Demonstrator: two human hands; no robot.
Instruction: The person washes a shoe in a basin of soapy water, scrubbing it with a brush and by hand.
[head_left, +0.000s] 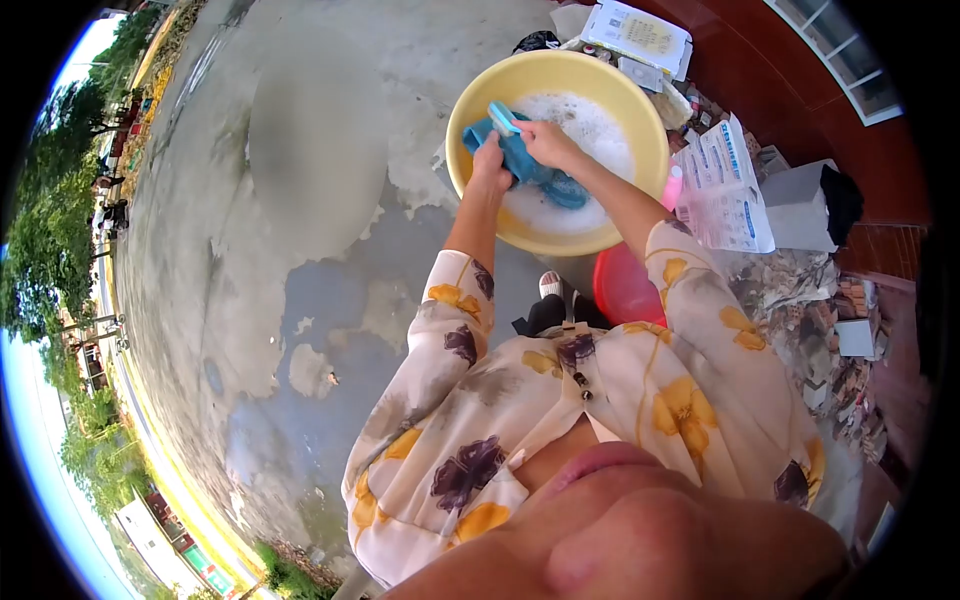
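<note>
A wide yellow basin holds white suds and a wet blue cloth. My left hand grips the cloth near the basin's left side, its fingers closed on a bunched part. In my right hand is a light blue scrub brush, its head over the cloth. The brush's bristles are hidden from this view. Part of the cloth trails down into the foamy water.
Below the yellow basin stands a red basin, partly covered by my sleeve. A pink bottle, a printed plastic bag, a white box and rubble lie along the right. Wet concrete spreads leftward.
</note>
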